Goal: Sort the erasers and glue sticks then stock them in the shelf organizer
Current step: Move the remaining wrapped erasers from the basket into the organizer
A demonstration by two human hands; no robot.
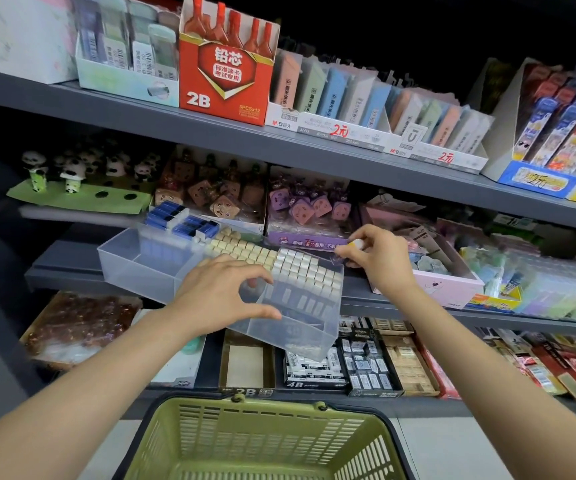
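Grey metal shelving (231, 136) fills the view in a stationery aisle, its tiers packed with boxed goods. Below the shelving, nearest the camera, sits a green shopping basket (262, 441) with slotted walls. A clear plastic shelf organizer (162, 268) juts out from the middle tier, tilted down toward the basket, split into compartments. Inside the organizer, rows of cream erasers (241, 249) fill the centre section, white erasers (305, 268) pack the section to their right, and blue-sleeved erasers (182, 221) line the back left; the front left compartment shows only bare plastic. Above the organizer, on the top tier, stands a red 2B pencil-lead carton (226, 69). The person's left hand (222, 296) is spread over the organizer's near rim, thumb along the front wall and curled fingers (255, 271) reaching over the erasers. The right hand (380, 254), just right of the organizer's far corner, pinches a small white eraser (356, 243) between thumb and fingertips.
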